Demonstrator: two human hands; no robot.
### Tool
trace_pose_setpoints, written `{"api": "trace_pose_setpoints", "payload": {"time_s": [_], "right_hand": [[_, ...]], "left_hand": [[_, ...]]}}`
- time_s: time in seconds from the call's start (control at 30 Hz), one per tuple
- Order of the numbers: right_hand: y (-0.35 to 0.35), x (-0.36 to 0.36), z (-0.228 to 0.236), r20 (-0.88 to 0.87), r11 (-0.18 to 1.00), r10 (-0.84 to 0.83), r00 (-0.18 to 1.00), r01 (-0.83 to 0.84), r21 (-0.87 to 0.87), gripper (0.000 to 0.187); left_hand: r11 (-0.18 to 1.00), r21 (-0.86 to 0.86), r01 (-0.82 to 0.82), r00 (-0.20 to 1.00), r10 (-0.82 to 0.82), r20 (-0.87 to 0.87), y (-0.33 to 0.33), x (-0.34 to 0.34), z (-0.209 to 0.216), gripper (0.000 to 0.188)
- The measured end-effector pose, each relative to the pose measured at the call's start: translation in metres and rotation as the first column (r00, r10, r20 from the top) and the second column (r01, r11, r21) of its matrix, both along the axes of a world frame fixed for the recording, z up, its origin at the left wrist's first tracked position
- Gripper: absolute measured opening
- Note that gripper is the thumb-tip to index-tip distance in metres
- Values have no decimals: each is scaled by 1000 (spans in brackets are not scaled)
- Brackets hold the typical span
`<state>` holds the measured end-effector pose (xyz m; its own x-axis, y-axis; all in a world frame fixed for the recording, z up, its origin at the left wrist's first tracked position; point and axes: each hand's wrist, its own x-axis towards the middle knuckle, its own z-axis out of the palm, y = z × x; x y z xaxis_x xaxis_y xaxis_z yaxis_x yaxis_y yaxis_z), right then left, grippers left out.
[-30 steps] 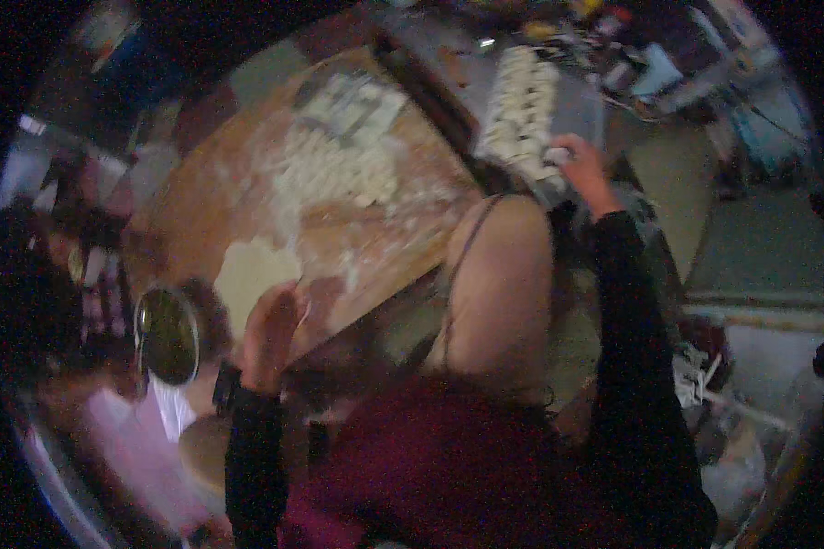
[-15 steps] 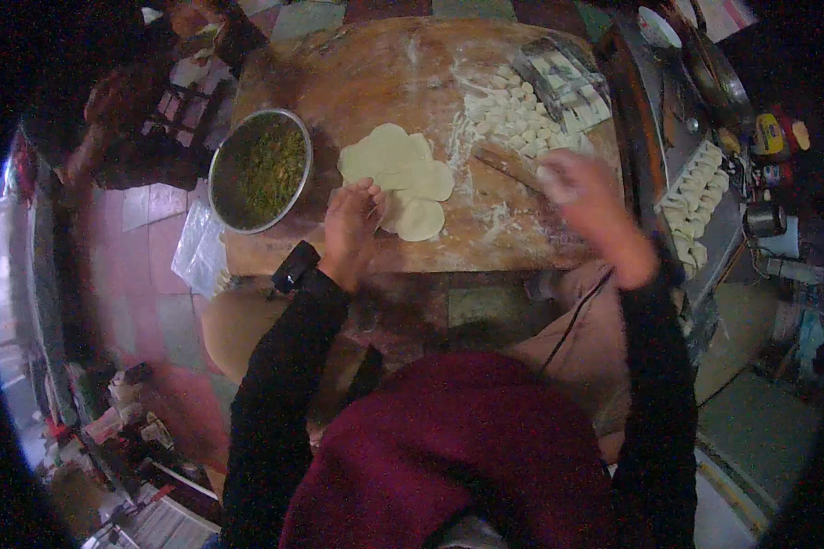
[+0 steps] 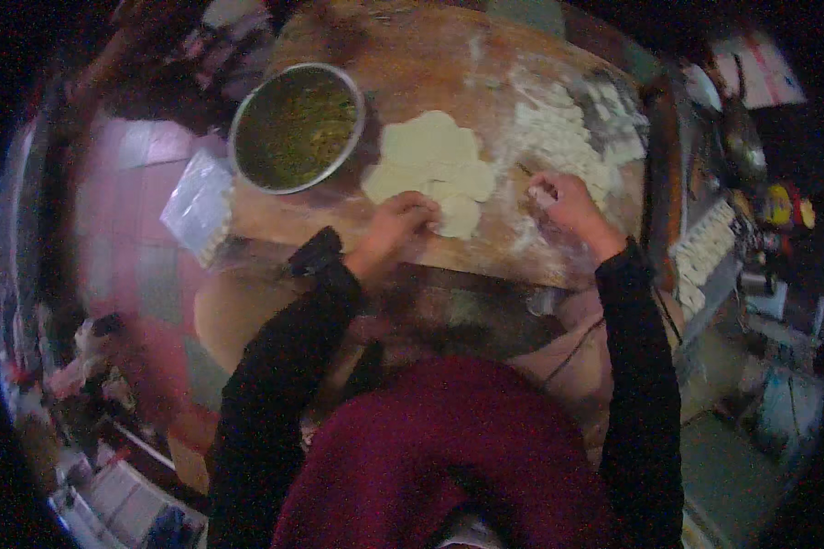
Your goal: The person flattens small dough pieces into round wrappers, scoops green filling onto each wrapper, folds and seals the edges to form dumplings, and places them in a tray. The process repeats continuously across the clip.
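Note:
Several pale round dough wrappers (image 3: 430, 151) lie overlapping on a wooden board (image 3: 375, 46). My left hand (image 3: 403, 227) is at the near edge of the lowest wrapper, fingers curled together; blur hides whatever is between them. To the right, my right hand (image 3: 568, 206) is closed over a thin wooden rolling pin (image 3: 525, 169), with only the pin's far-left tip showing. Something pale, flour or dough, shows by the right fingertips. Small floured dough pieces (image 3: 558, 128) lie beyond that hand. Left of the wrappers stands a metal bowl (image 3: 361, 123) of green chopped filling (image 3: 298, 128).
A clear plastic bag (image 3: 197, 201) lies by the board's left edge. Rows of shaped dumplings (image 3: 705, 247) rest on a surface to the right, near jars (image 3: 780, 203) and a dark pan (image 3: 746, 151). At the board's far right lies a floury, blurred stack (image 3: 618, 119).
The whole view has shifted, so the board sits farther right. My right hand has moved left over the rolling pin and curled. My left hand has lowered its fingers to the wrappers' near edge.

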<state>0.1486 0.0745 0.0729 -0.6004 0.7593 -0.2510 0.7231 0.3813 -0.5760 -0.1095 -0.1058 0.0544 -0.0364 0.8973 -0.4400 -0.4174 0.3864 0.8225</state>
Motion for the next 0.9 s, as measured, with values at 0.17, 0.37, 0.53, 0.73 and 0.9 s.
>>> {"api": "trace_pose_setpoints", "payload": {"time_s": [0.17,0.37,0.53,0.73,0.9], "right_hand": [[55,101,102,-124,969,-4,992,34,244,23],[51,217,203,-340,880,-299,892,395,263,20],[19,270,248,-364,728,-522,772,625,281,22],[-1,207,282,-626,810,-101,774,429,400,23],[-81,91,271,-199,679,222,955,-5,734,18]], "left_hand": [[1000,5,22,993,-22,115,14,-9,-15,16],[986,159,58,975,-22,-220,20,-46,24,22],[934,342,101,962,-4,-273,19,-105,83,31],[894,422,149,789,150,-596,-25,-172,166,38],[882,457,117,455,361,-814,-89,-159,236,34]]}}
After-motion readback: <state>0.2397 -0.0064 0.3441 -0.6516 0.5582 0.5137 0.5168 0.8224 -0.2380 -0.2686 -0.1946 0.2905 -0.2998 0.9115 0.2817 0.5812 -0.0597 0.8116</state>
